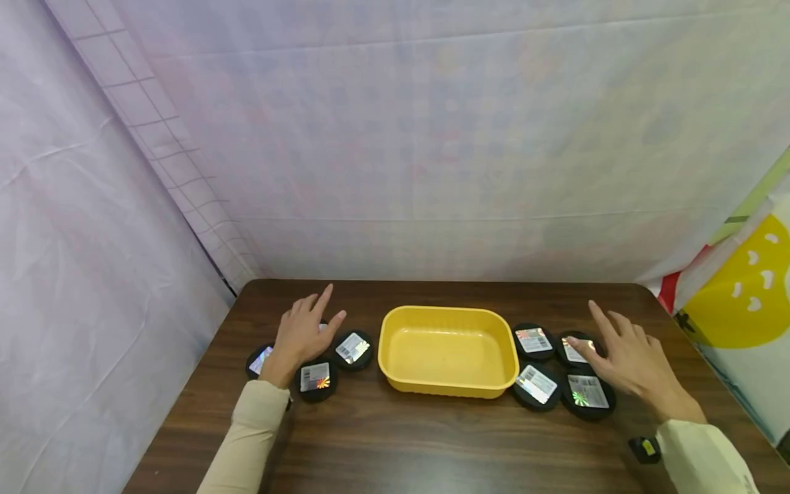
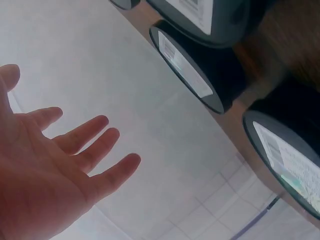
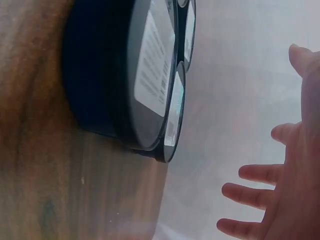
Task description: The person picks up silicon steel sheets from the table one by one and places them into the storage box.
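Note:
My left hand hovers with spread, straight fingers over a group of round black tubs with silvery barcode labels. Near its thumb lies one tub, another tub sits closer to me, and a third tub is partly covered by the wrist. Another is mostly hidden beneath the fingers. On the other side my right hand, fingers extended, is held above the right-hand group, its thumb overlapping one labelled tub. Below the palm is a larger-looking tub. Both palms appear bare in the wrist views.
Between the two groups stands a yellow plastic basin with nothing in it. Two more tubs sit against its right side, the far tub and the near tub. The brown wooden table ends at a pale curtain.

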Available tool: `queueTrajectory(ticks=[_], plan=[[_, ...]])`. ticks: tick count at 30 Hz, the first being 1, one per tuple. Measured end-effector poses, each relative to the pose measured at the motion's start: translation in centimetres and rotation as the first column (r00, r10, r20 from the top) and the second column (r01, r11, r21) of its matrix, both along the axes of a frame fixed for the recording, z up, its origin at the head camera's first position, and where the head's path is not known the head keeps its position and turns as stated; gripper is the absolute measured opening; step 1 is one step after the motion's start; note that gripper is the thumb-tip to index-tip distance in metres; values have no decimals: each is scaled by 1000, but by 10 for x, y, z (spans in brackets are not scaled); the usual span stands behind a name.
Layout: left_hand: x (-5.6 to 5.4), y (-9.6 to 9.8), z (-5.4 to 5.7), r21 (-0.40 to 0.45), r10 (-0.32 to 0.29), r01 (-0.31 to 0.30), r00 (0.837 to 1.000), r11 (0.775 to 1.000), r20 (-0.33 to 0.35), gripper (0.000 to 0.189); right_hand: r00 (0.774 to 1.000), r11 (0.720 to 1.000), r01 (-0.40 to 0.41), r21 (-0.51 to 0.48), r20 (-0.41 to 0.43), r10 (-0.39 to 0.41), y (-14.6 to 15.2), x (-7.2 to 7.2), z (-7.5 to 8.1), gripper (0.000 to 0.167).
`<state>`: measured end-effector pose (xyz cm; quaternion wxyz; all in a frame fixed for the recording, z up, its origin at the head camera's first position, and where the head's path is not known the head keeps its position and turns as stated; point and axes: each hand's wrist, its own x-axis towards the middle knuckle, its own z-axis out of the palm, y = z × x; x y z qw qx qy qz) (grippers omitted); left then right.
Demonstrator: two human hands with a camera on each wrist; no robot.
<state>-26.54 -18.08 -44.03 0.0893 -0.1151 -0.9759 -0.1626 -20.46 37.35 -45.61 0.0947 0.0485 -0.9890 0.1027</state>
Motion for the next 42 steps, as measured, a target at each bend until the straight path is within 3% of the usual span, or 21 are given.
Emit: queueTrajectory(ticks=[25, 34, 42], plan=[[3, 30, -12, 29, -66, 64, 993, 998, 97, 71, 997, 999, -35, 33, 63, 32, 3, 8, -12, 90], [4, 44, -19, 50, -78, 71, 983, 996, 164, 73, 996, 998, -43, 35, 79, 40, 0, 14, -14, 90], [4, 57, -24, 68, -109, 99, 979, 993, 171, 73, 994, 997, -48, 55, 102, 42, 0, 16, -20, 92]])
